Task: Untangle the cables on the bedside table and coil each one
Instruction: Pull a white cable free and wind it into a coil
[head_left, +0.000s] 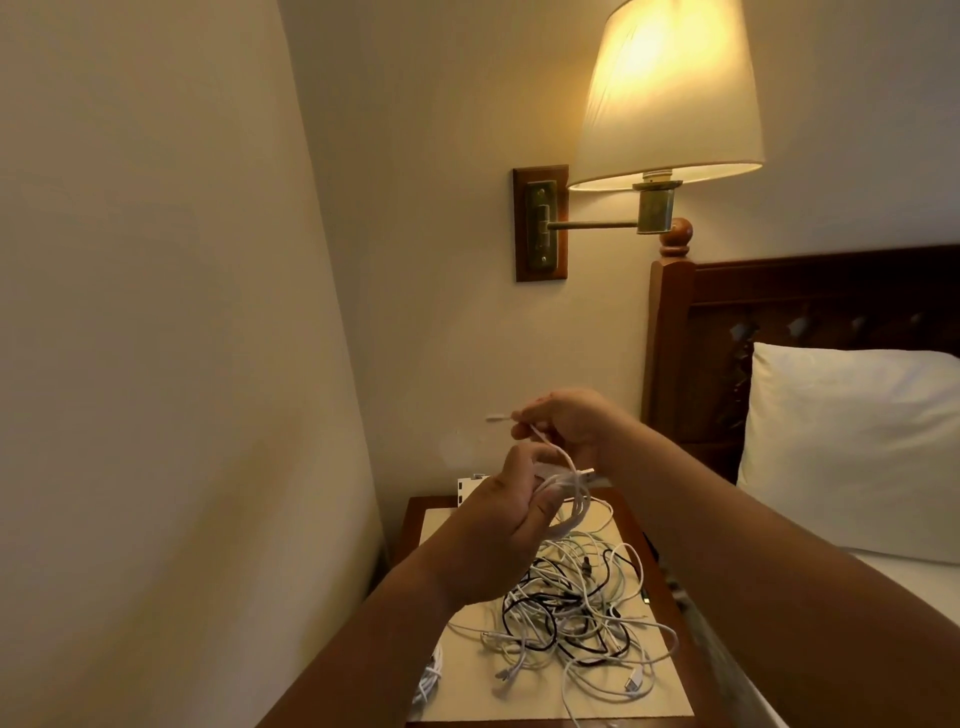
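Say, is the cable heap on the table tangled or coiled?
Tangled: black and white cables cross each other in one loose heap on the bedside table.

A bedroom: wooden headboard (800, 332), pillow (852, 447), lit wall lamp (670, 98).

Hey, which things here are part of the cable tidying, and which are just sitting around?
Part of the job: white cable, looped in the left hand, end pinched by the right hand; tangled cable pile; bedside table.
Just there: wall lamp; pillow; headboard.
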